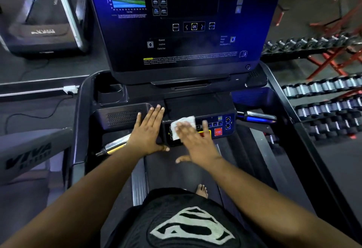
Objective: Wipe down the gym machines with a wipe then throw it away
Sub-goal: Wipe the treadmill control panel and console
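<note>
I stand on a black treadmill (82,110) with a large dark console screen (176,22) in front of me. Below the screen sits a small control panel (221,128) with arrow keys and a red stop button (218,131). A white wipe (183,124) lies on the left part of that panel. My right hand (195,140) lies flat on the wipe with straight fingers and presses it down. My left hand (148,132) rests flat with straight fingers on the tray just left of the panel, thumb by the panel's lower corner.
Chrome grip handles (258,117) stick out on both sides of the panel. A cup holder (110,92) sits at the console's upper left. Dumbbell racks (323,100) fill the right side. Another treadmill (45,32) stands at the far left. My bare foot (201,191) is on the belt.
</note>
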A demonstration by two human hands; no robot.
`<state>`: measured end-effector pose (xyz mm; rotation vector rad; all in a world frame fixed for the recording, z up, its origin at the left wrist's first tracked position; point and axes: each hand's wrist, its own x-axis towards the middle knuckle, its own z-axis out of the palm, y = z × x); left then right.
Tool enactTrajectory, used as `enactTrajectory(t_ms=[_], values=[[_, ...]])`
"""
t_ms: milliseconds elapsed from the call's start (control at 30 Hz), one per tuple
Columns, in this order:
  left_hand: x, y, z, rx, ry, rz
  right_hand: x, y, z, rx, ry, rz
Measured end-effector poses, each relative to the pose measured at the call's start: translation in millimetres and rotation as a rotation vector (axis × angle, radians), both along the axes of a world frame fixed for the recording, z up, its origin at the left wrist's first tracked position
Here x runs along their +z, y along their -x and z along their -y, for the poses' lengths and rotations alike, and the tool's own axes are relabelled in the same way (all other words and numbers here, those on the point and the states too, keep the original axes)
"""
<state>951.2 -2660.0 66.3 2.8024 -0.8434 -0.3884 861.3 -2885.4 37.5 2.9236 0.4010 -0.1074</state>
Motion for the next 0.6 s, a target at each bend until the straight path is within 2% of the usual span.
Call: enactTrajectory(t_ms=[100,200,267,400,500,600], values=[[1.2,0.3,0.4,0.012,-0.015,0.001,-0.5,10.9,48.1,-0.224,-0.054,-0.022],[2.1,1.6,2.5,0.019,-0.029,0.009,0.0,18.2,50.4,-0.353,-0.129,-0.058],[3.3,2.3,2.6,0.015,-0.022,0.005,-3.4,19.1,25.8,-0.289,-0.158,-0.099],[8.5,6.1,11.2,-0.045,-0.009,0.039,-10.5,25.8,-6.2,-0.004,-0.065,-0.094],[10.9,9.3,16.5,-0.044,-0.030,0.045,-14.1,32.1,23.3,-0.028,-0.037,-0.050],[12.8,11.8,18.9,-0.007,-0.045,0.034,-15.6,42.8,73.1,-0.197,-0.063,-0.090]])
